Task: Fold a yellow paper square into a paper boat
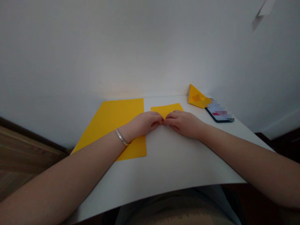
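A small folded piece of yellow paper [167, 109] lies on the white table [168, 162] near the wall. My left hand [144, 123] and my right hand [184, 122] meet at its near point, fingers curled and pinching the paper. A silver bracelet [122, 137] sits on my left wrist. My left forearm rests across a large flat yellow sheet [112, 120] lying to the left.
A finished yellow paper boat [198, 97] stands at the back right by the wall. Next to it lies a phone [219, 114] with a lit screen. The white wall rises right behind the table. Wooden floor shows at the left.
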A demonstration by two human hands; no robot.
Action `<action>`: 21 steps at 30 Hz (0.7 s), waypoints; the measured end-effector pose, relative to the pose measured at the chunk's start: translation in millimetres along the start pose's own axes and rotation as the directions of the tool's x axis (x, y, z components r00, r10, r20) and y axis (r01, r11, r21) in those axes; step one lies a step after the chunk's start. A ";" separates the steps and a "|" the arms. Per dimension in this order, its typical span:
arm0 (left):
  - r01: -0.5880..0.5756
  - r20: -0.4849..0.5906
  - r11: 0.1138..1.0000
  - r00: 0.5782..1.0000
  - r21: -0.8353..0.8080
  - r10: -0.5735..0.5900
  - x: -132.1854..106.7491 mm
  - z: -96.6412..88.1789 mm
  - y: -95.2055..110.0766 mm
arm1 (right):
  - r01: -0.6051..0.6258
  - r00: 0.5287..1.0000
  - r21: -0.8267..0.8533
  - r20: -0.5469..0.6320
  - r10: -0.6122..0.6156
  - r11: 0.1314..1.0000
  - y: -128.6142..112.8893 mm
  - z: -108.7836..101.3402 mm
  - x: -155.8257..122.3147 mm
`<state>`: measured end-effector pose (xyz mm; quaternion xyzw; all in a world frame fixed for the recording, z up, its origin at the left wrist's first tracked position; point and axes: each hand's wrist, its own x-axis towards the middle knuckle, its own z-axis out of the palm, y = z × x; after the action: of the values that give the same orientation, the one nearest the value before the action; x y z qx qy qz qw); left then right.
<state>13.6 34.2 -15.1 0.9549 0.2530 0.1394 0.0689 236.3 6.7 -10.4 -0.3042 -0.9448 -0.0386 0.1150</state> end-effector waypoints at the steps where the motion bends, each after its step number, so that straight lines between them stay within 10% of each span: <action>1: -0.015 0.002 1.000 1.000 0.003 0.015 -0.7 -0.8 -0.5 | -0.005 1.000 -0.027 0.015 0.005 1.000 -0.5 -1.0 0.4; 21: -0.084 0.062 0.990 0.995 0.109 0.078 -9.3 -8.7 -4.1 | -0.236 0.923 -0.224 0.253 0.290 0.946 5.6 -29.9 -2.1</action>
<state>1.4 33.6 -9.8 0.9703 0.2194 0.1003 0.0171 247.0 5.8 18.2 -0.4406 -0.8939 -0.0687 -0.0465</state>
